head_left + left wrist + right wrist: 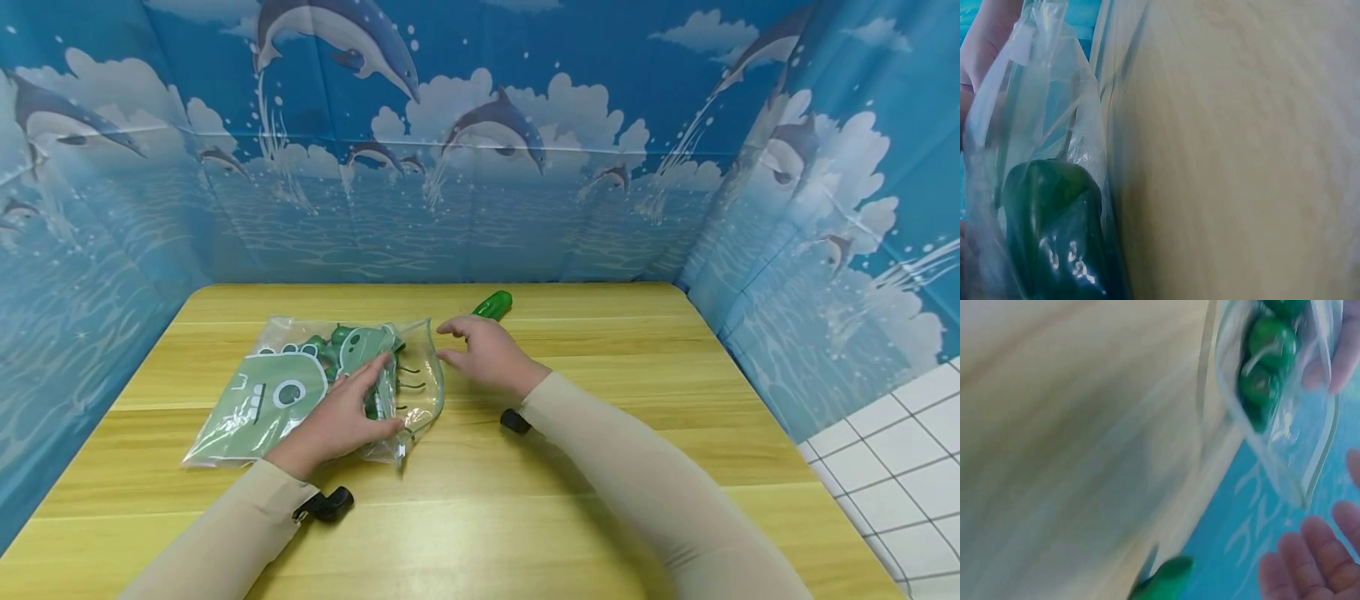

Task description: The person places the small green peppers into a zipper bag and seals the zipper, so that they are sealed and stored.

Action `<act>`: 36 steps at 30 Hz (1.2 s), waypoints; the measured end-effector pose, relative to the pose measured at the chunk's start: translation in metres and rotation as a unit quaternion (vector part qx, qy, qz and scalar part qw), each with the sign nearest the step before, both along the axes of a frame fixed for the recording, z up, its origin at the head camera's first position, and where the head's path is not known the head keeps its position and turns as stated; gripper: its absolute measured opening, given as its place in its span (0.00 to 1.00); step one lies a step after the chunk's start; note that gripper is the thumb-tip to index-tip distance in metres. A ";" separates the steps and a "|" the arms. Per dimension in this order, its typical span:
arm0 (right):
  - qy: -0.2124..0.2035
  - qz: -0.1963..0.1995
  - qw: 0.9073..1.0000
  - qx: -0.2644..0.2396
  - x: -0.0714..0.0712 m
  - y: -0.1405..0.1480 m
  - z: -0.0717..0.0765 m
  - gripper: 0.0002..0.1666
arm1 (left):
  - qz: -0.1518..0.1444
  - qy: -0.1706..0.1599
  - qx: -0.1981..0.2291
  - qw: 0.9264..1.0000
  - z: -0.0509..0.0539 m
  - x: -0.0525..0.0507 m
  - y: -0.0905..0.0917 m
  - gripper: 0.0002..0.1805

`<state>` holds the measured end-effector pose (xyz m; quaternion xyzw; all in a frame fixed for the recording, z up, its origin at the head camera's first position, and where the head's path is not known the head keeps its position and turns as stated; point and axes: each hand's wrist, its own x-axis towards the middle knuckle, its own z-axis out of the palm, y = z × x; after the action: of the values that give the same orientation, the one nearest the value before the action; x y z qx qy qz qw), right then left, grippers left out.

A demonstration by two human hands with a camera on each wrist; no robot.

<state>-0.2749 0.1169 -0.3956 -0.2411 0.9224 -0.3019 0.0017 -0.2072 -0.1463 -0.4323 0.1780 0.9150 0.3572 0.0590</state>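
A clear plastic bag with a printed green cartoon face [258,404] lies on the table at left, with several green peppers [1054,231] inside. My left hand [341,421] rests on the bag near its mouth, thumb and fingers spread apart. At the right of the bag's mouth [1300,487] is my right hand [491,354], fingers slightly bent, holding nothing. Thin stems show through the plastic. Beyond my right hand lies a long green vegetable [493,305], partly hidden by that hand in the head view.
The bag and the loose vegetable lie on a yellow wood-grain table [600,333]. Blue curtains with dolphins [495,208] hang behind it and at both sides. White tiles [900,467] show at the right. A black wrist-worn device [330,504] sits at my left cuff.
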 end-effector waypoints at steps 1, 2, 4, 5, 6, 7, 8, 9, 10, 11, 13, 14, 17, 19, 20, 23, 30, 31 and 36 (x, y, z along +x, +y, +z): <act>-0.001 -0.002 1.000 -0.002 -0.002 0.003 0.000 0.28 | 0.000 -0.001 0.001 1.000 0.000 0.000 0.000 0.59; -0.004 -0.004 1.000 -0.005 -0.004 0.006 0.001 0.31 | 0.000 -0.002 0.001 1.000 0.000 0.000 0.000 0.59; -0.015 -0.005 1.000 -0.010 -0.007 0.011 0.002 0.36 | 0.001 -0.003 0.001 1.000 0.000 0.000 0.000 0.59; -0.023 -0.004 1.000 -0.012 -0.009 0.014 0.003 0.38 | 0.002 -0.004 0.001 1.000 0.000 -0.001 0.000 0.59; -0.030 -0.003 0.999 -0.012 -0.011 0.017 0.004 0.40 | 0.001 -0.004 0.000 1.000 0.000 -0.001 0.001 0.59; -0.039 -0.002 0.999 -0.015 -0.013 0.020 0.004 0.41 | 0.002 -0.004 0.001 1.000 0.000 -0.001 0.001 0.59; -0.046 -0.001 0.999 -0.016 -0.016 0.023 0.004 0.43 | 0.002 -0.004 -0.001 1.000 0.000 -0.001 0.001 0.59; -0.053 -0.001 0.998 -0.018 -0.018 0.025 0.004 0.44 | 0.002 -0.003 -0.001 1.000 0.000 -0.001 0.001 0.60; -0.057 -0.001 0.998 -0.018 -0.021 0.028 0.003 0.44 | 0.002 -0.003 -0.001 1.000 0.000 -0.001 0.001 0.60; -0.059 -0.001 0.998 -0.020 -0.024 0.031 0.003 0.45 | 0.002 -0.002 -0.001 1.000 0.000 -0.001 0.001 0.60; -0.058 -0.006 0.998 -0.016 -0.029 0.037 0.001 0.46 | 0.003 -0.003 -0.001 1.000 0.001 -0.001 0.001 0.60; -0.056 -0.008 0.998 -0.012 -0.032 0.039 0.000 0.46 | 0.002 -0.001 -0.001 1.000 0.001 -0.001 0.001 0.60; -0.054 -0.010 0.998 0.003 -0.040 0.046 -0.002 0.48 | 0.002 -0.003 0.000 1.000 0.002 -0.001 0.001 0.60; -0.055 -0.010 0.998 0.015 -0.046 0.050 -0.003 0.50 | 0.002 -0.002 -0.001 1.000 0.003 -0.001 0.001 0.60; -0.059 -0.012 0.998 0.016 -0.049 0.052 -0.004 0.51 | 0.002 -0.002 -0.001 1.000 0.003 -0.002 0.001 0.60; -0.076 -0.018 0.997 0.023 -0.058 0.057 -0.005 0.53 | 0.002 -0.002 -0.002 1.000 0.002 -0.002 0.001 0.60; -0.112 -0.018 0.993 0.036 -0.072 0.067 -0.005 0.56 | 0.001 -0.003 0.000 1.000 0.002 -0.001 0.001 0.59; -0.114 -0.018 0.993 0.038 -0.074 0.067 -0.005 0.56 | 0.001 -0.003 0.000 1.000 0.001 -0.001 0.001 0.59; -0.118 -0.013 0.991 0.059 -0.082 0.068 -0.005 0.56 | 0.001 -0.005 0.001 1.000 -0.001 0.000 0.001 0.59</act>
<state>-0.3571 0.1853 -0.4008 -0.1915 0.9350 -0.2730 0.1205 -0.2076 -0.1451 -0.4328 0.1748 0.9147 0.3588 0.0632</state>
